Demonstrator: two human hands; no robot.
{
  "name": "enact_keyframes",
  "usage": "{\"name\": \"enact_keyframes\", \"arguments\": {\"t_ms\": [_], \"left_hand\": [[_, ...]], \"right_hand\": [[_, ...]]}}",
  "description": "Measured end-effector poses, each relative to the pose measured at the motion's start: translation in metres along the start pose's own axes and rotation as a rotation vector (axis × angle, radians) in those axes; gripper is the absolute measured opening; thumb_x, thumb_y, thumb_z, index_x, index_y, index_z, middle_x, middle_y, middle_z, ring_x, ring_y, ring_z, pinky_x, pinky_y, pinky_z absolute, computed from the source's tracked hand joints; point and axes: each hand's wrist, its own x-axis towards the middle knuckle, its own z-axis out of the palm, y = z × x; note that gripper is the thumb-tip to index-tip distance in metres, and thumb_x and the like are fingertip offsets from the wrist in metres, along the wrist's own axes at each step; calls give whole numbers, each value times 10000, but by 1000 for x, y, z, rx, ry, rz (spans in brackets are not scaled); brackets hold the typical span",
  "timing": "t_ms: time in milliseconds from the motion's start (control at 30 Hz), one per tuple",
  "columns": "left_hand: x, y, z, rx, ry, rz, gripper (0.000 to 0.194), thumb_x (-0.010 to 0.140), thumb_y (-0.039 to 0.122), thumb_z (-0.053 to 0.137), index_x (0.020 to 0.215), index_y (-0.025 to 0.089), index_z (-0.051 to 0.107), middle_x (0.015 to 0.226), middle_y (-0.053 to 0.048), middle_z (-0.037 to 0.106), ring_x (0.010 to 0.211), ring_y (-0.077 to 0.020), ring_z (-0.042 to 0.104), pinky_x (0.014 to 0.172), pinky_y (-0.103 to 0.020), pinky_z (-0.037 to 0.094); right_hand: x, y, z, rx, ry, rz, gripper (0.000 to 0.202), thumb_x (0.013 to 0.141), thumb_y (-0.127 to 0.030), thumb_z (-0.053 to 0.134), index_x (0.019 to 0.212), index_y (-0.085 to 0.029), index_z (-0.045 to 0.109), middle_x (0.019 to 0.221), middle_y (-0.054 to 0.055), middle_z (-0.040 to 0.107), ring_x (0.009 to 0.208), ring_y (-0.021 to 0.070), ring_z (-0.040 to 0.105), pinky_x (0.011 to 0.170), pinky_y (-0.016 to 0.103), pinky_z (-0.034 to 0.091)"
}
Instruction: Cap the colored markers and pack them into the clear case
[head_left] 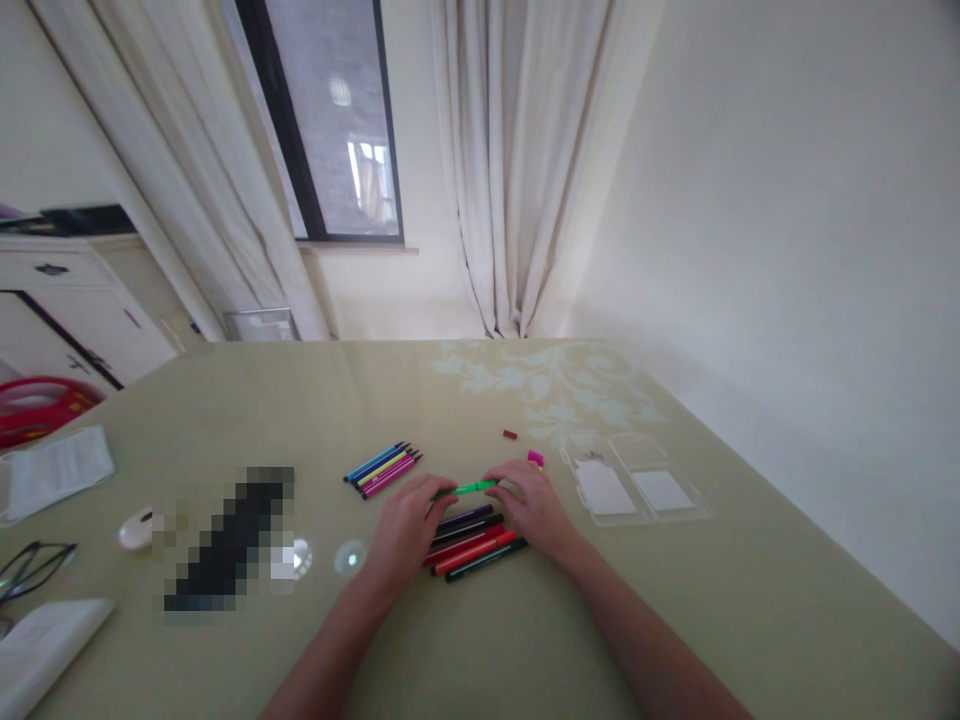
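A green marker (472, 488) is held level between my two hands, over the table (300, 400). My left hand (409, 525) pinches its left end, and my right hand (531, 500) pinches its right end. Just below lie several capped markers side by side, among them a red marker (474, 551) and a dark green marker (484, 562). Left of my left hand, several uncapped markers (382, 468) in blue, yellow and pink lie in a slanted row. A pink cap (535, 457) rests beyond my right hand, and a dark red cap (510, 434) lies farther back.
An open clear plastic case (637, 490) with white inserts lies at the right. On the left are a pixelated dark object (229, 540), a white mouse (136, 528), glasses (37, 570), a face mask (60, 470) and a white object (52, 650).
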Motion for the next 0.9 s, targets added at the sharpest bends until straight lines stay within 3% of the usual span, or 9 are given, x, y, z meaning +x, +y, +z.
{"name": "enact_keyframes", "arguments": {"t_ms": [133,267,400,600,700,800,900], "left_hand": [[1,0,-3,128,-90,24,157,950,309,609,986,242,746,984,-53,760,939,-244,684,868,-370,512],[1,1,-6,168,-169,84,144,922,325,651,940,254,775,984,-58,758,987,-257,674,909,-389,493],[3,-3,-8,136,-132,92,234,963,352,577,977,244,784,1050,-77,756,1019,-245,678,941,-377,495],[8,-28,-12,214,65,-114,280,968,384,517,1001,203,728,1072,-109,746,1107,-297,654,987,-438,480],[8,-40,-15,211,12,-164,279,933,420,564,1007,190,705,990,-95,739,974,-273,675,901,-400,502],[7,-43,-15,206,-67,-193,205,899,361,605,942,183,699,980,-92,732,957,-261,670,861,-367,492],[6,-39,-15,231,-95,-185,141,892,307,608,896,191,688,986,-86,724,976,-258,663,863,-357,481]], "right_hand": [[6,13,1,-203,29,28,323,1052,-385,473,1190,-240,726,1165,91,763,1114,240,669,1038,419,440],[8,29,8,-499,97,101,441,1056,-350,432,1446,-190,563,1449,156,616,1362,294,531,1121,501,356],[10,33,14,-613,57,116,481,1052,-352,439,1497,-182,499,1533,170,534,1443,308,452,1183,568,252],[15,25,11,-648,85,83,372,1011,-292,550,1370,-207,597,1353,145,655,1306,283,554,1137,497,334],[14,24,8,-642,167,107,244,1006,-278,570,1212,-220,686,1299,135,663,1249,282,562,1093,480,366],[12,25,8,-582,157,92,177,1011,-248,566,972,-244,739,1275,98,681,1235,272,567,1080,485,352],[12,23,6,-515,146,59,182,1007,-210,561,973,-253,735,1266,75,698,1232,259,576,1075,481,333]]}}
